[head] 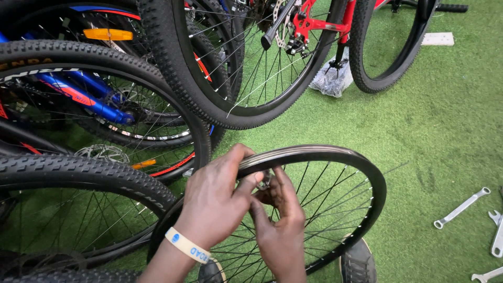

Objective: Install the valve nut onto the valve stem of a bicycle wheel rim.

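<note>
Bare rim: black bicycle wheel rim [335, 157], no tyre fitted, spokes in place; held tilted over green artificial turf [440, 136], lower centre of view, upper edge nearest the parked bikes.
Left hand: left hand [215, 202] laid over upper left arc of rim, thumb and forefinger closed on the rim edge; pale wristband [187, 245] at the wrist.
Right hand: right hand [280, 222] inside the wheel, among the spokes just under the rim; fingers curled toward the left thumb, tips pinching a small metal part [264, 181] at the rim's inner face; part too small to identify.
Hands together: touching, fingertips meeting at one spot on the rim.
Shoes: dark shoe toe [358, 262] under rim's lower right; another, partly hidden, at bottom centre.
Left of view: several tyred bike wheels [105, 173] crowded close, knobby tread; blue frame [89, 97] behind, orange reflector [108, 34] above.
Top of view: red frame [319, 23] with disc brake, black tyre [209, 105] in front; clear plastic bag [331, 78] on turf beyond.
Right edge: silver spanner [461, 208] flat on turf, well apart from rim; more spanners [496, 236] cut off by frame edge.
</note>
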